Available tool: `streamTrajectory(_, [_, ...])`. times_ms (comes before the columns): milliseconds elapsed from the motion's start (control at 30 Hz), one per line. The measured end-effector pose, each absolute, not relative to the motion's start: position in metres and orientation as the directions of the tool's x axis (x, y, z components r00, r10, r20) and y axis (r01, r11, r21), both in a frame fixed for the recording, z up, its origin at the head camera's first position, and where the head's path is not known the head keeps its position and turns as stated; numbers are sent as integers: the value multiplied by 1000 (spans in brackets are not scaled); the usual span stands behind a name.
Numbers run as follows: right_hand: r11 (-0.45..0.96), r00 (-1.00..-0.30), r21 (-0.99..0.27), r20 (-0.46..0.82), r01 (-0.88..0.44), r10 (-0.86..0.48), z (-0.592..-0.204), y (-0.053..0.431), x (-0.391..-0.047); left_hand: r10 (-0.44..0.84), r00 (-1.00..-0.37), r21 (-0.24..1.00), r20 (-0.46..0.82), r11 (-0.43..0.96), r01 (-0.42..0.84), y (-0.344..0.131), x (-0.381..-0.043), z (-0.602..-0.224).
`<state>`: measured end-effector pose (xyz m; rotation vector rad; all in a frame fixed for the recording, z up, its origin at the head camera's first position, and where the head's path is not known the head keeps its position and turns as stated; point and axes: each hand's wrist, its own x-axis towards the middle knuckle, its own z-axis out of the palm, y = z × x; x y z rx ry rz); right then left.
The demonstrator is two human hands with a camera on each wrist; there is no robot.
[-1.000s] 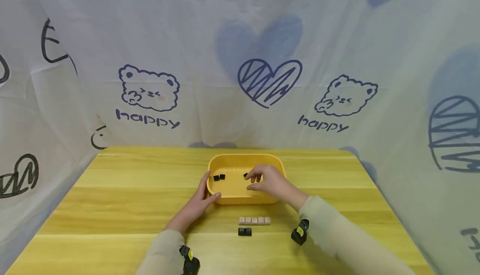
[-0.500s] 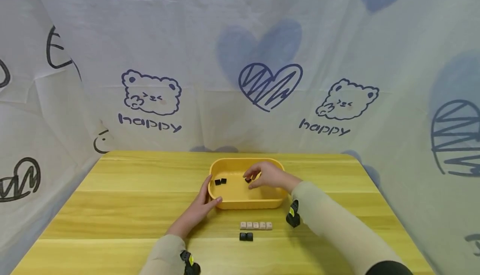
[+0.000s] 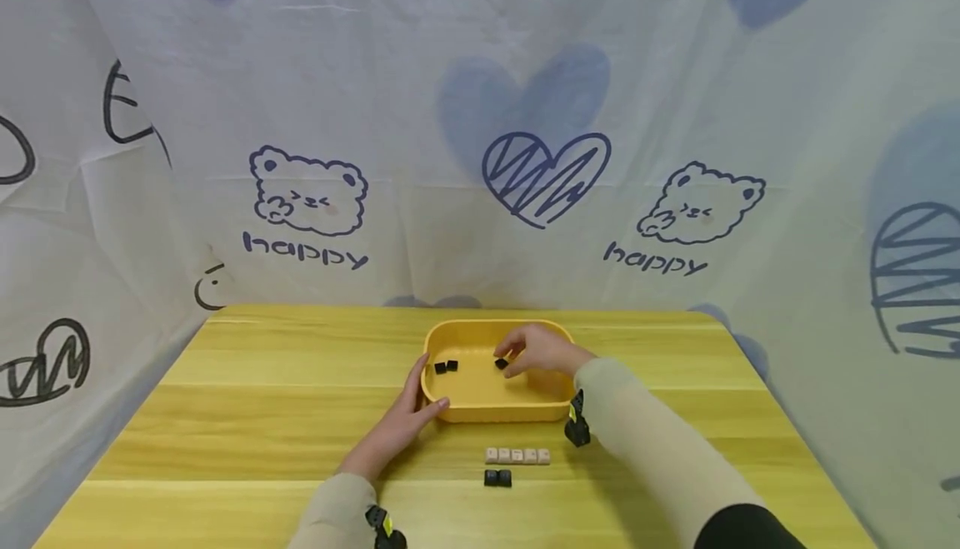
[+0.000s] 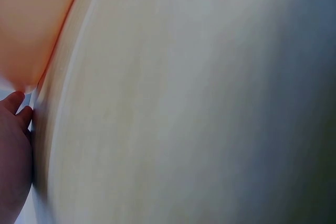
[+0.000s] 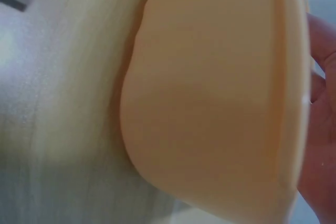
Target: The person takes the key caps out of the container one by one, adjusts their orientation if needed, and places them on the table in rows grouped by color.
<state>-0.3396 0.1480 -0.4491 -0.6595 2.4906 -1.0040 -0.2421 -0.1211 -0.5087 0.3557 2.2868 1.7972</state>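
Note:
My left hand holds the left end of a yellow plastic tray, thumb at the front rim and fingers along the outer side. Over the inside of the tray, my right hand has its fingertips and thumb around a small black keycap, low over the tray floor. Two more black keycaps lie near the tray's left end. In the right wrist view, the tray wall covers the fingertips. The left wrist view catches the left hand beside the tray's outer wall.
In front of the tray, a row of several beige keycaps lies on the wooden table. Two black keycaps sit side by side just nearer than that row. Behind the table hangs a printed white cloth.
The right thumb has moved closer to the fingertips around the black keycap. The left hand stays on the tray, and the whole view has shifted slightly with the head.

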Motion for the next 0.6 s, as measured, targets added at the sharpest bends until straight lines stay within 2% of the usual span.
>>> streamTrajectory(400, [667, -794, -708, -257, -233, -550, -473, 149, -342, 315, -949, 967, 4, 242, 84, -121, -238, -513])
streamTrajectory(600, [648, -779, -732, -274, -211, -564, -474, 148, -345, 301, -954, 969, -1, 236, 74, -121, -243, -513])
